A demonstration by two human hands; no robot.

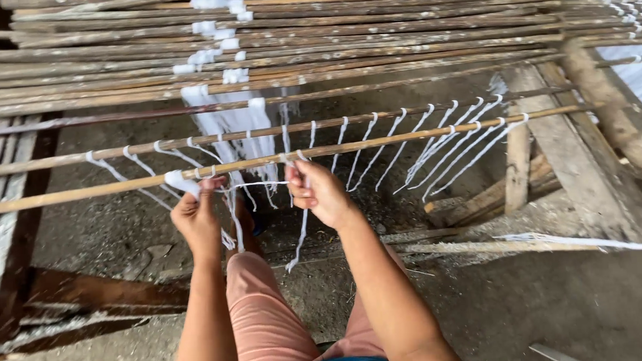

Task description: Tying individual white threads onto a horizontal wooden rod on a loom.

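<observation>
My left hand [196, 215] pinches a white cloth strip [182, 182] just under the nearest bamboo stick [405, 140]. My right hand [320, 191] grips the same strip, which runs taut between both hands below the stick. Loose ends of the strip hang down between my hands. White ties [433, 144] loop in zigzag between this stick and the one behind it [404, 116], mostly to the right of my hands.
Many tied bamboo sticks [295, 39] lie in a row further away. A wooden frame beam [584, 164] stands at right, a dark wooden beam [90, 295] at lower left. My leg in pink trousers [262, 318] is below, over a concrete floor [538, 301].
</observation>
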